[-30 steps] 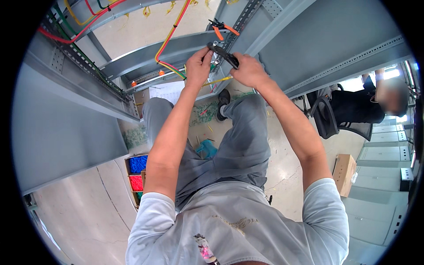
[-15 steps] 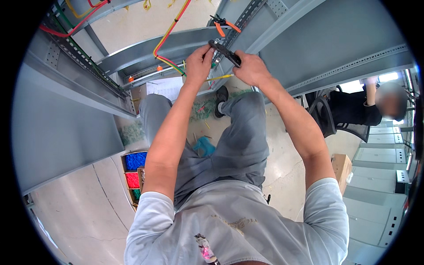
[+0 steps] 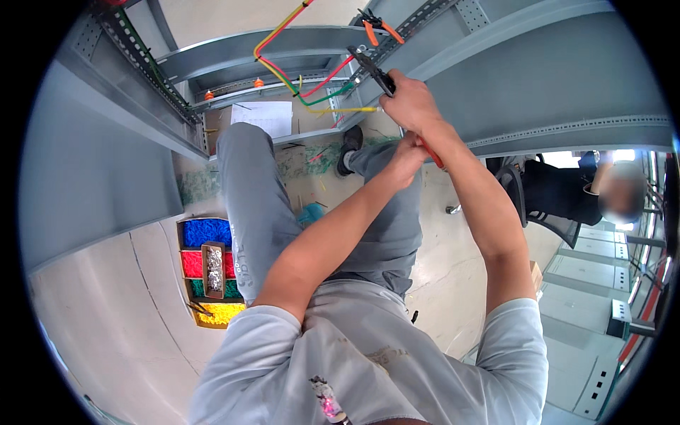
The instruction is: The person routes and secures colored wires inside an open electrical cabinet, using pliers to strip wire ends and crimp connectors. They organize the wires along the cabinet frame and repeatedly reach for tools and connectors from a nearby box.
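Observation:
My right hand (image 3: pixel 411 106) is closed around black-jawed crimping pliers (image 3: pixel 373 71), whose jaws are at the end of a red wire (image 3: pixel 327 78). The pliers' red handle (image 3: pixel 433 154) shows below the right wrist. My left hand (image 3: pixel 408 161) is closed at that handle, its fingertips partly hidden by the right forearm. Just below the jaws, a green wire (image 3: pixel 326 100) ends in a silvery tip. A yellow wire (image 3: pixel 354 110) ends near my right hand. Beyond the jaws, orange-handled cutters (image 3: pixel 381 28) rest on a slotted rail.
Grey metal cabinet frame (image 3: pixel 248 53) surrounds the work. A paper sheet (image 3: pixel 273 117) lies inside it. At left on the floor, a divided box (image 3: pixel 178 255) holds blue, red, green and yellow pieces, with a small cardboard tray (image 3: pixel 205 269) on top. A person (image 3: pixel 559 191) sits at right.
My left hand has left the wire end at the jaws and moved down and right to the pliers' red handle. The view has shifted, showing more of the divided box.

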### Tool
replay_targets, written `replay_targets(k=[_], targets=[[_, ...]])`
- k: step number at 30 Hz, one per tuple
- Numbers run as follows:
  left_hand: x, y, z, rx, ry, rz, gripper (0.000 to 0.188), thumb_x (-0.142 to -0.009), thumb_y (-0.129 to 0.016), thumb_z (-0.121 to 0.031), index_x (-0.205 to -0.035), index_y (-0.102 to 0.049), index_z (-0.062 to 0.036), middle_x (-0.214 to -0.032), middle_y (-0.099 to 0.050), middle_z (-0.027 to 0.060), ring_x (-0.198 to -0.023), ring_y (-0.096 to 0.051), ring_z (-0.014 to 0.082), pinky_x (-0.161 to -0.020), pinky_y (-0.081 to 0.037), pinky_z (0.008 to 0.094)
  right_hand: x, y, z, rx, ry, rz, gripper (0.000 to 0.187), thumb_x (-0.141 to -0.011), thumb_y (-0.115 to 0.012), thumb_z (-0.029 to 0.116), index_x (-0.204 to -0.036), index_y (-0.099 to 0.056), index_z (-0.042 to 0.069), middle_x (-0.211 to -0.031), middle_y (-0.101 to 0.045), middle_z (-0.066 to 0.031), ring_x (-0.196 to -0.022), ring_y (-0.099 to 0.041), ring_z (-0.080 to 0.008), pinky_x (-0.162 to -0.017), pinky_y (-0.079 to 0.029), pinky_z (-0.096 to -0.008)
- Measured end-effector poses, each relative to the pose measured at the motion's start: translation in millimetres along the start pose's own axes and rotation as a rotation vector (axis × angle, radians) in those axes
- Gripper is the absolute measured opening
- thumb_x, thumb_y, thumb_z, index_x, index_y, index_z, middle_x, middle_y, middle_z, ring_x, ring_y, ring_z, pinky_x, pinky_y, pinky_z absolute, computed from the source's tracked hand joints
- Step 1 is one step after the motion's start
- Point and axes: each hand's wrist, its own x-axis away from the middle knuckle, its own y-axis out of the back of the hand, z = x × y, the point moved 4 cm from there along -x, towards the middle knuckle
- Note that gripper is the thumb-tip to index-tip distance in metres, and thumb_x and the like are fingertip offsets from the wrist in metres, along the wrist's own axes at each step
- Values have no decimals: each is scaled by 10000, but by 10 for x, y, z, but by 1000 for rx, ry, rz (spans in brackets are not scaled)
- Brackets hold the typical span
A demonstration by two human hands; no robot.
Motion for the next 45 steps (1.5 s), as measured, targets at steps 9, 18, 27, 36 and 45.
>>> replay_targets(k=[9, 18, 27, 36, 45], targets=[[204, 226, -118, 203, -37, 277, 483, -915, -576, -52, -1388, -478, -60, -1253, -601, 83, -1144, -576, 214, -1009, -451, 390, -34, -72, 75, -39, 11, 9, 470, -832, -667, 249, -1230, -629, 3, -1031, -711, -293, -1036, -675, -462, -930, -514, -529], [59, 187, -53, -150, -151, -62, 479, -882, -728, -160, -1273, -499, -5, -1083, -652, 107, -941, -663, 190, -796, -550, 354, -40, -167, 68, -70, 21, 7, 355, -831, -657, 218, -1114, -635, 5, -914, -704, -295, -944, -673, -499, -854, -530, -542], [-322, 719, 608, -166, -576, -401, 271, -959, -656, -146, -1182, -572, -18, -948, -667, 59, -956, -673, 182, -806, -552, 386, -267, -607, 238, -4, 198, -153, 314, -838, -657, 206, -1089, -670, 17, -941, -695, -305, -942, -661, -504, -831, -556, -554], [242, 638, 91, -436, -85, -126, 608, -898, -737, -179, -1405, -457, 7, -1211, -643, 124, -1047, -665, 192, -847, -565, 362, -83, -571, -205, -109, -79, -106, 456, -848, -624, 204, -1234, -568, -32, -1127, -691, -317, -1084, -658, -473, -974, -506, -553], [396, 146, -317, -761, -220, -126, 651, -914, -745, -160, -1487, -469, -17, -1271, -656, 144, -1049, -669, 218, -881, -576, 347, -55, -40, -612, -170, 20, -623, 655, -846, -691, 176, -1430, -515, -64, -1498, -467, -342, -1383, -461, -493, -1185, -357, -490]])
